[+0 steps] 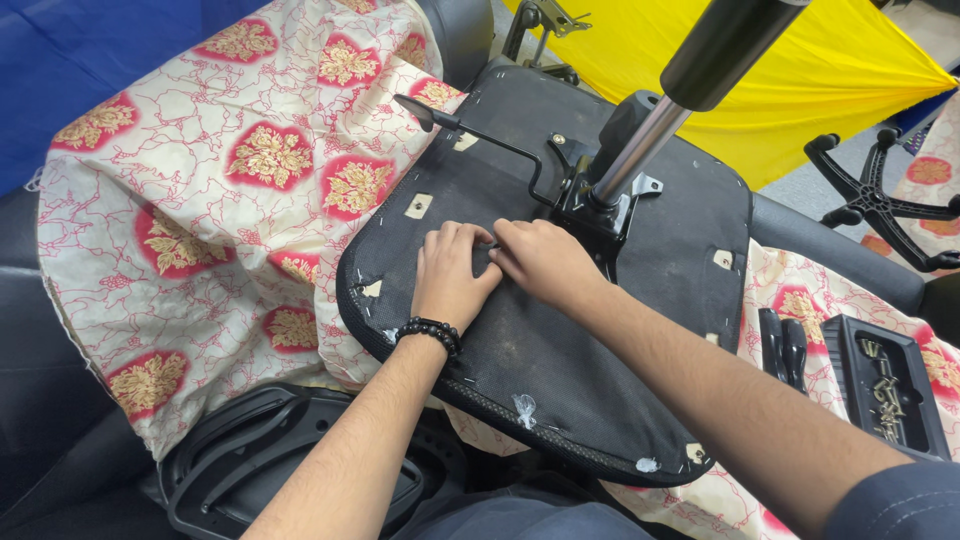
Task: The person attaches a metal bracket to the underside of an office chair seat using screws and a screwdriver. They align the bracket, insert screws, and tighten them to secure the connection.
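Observation:
An upturned black office-chair seat point(560, 370) lies on a cream cloth with red and gold medallions point(230, 190). A metal gas cylinder point(650, 130) rises from the black bracket point(590, 205) at the seat's middle, and a thin black lever point(470, 128) sticks out to the left. My left hand point(452, 275), with a black bead bracelet at the wrist, lies flat on the seat's underside, fingers curled. My right hand point(545, 262) rests right next to it, fingertips pressed to the fabric by the bracket. Whatever is under the fingertips is hidden.
A black tray holding several metal screws point(885, 385) and two black handles point(783, 345) sit at the right. A black five-star chair base point(880, 200) lies at far right on the floor. A yellow cloth point(800, 70) hangs behind. A black plastic chair part point(250, 460) lies at bottom left.

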